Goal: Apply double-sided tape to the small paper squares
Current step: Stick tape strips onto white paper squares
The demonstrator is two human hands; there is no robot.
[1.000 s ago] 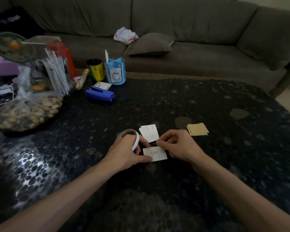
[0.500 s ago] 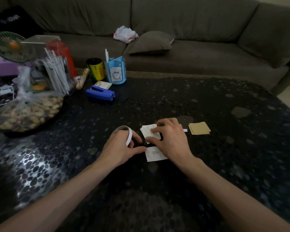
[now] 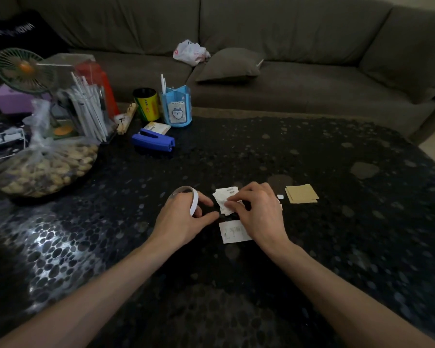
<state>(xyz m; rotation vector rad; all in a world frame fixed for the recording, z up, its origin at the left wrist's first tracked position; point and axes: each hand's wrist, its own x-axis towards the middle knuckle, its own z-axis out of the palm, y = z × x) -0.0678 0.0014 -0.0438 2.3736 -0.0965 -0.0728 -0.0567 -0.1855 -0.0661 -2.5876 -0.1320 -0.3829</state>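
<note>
A thin white roll of double-sided tape (image 3: 191, 199) hangs around the fingers of my left hand (image 3: 183, 219), which holds it just above the dark table. My right hand (image 3: 255, 212) is to its right, fingertips pinching the farther small white paper square (image 3: 224, 197) on the table. A second white paper square (image 3: 232, 231) lies flat just in front, partly under my right wrist. A tiny white scrap (image 3: 280, 196) lies right of my right hand.
A stack of tan paper squares (image 3: 301, 194) lies to the right. At the back left stand a blue stapler (image 3: 153, 141), a blue pen holder (image 3: 176, 109), a yellow can (image 3: 146, 104), a bag of nuts (image 3: 43, 169) and a small fan (image 3: 23, 70). A grey sofa (image 3: 312, 71) runs behind the table.
My right hand has moved from the near paper square up to the farther one and now pinches it. My left hand with the tape roll has shifted slightly left.
</note>
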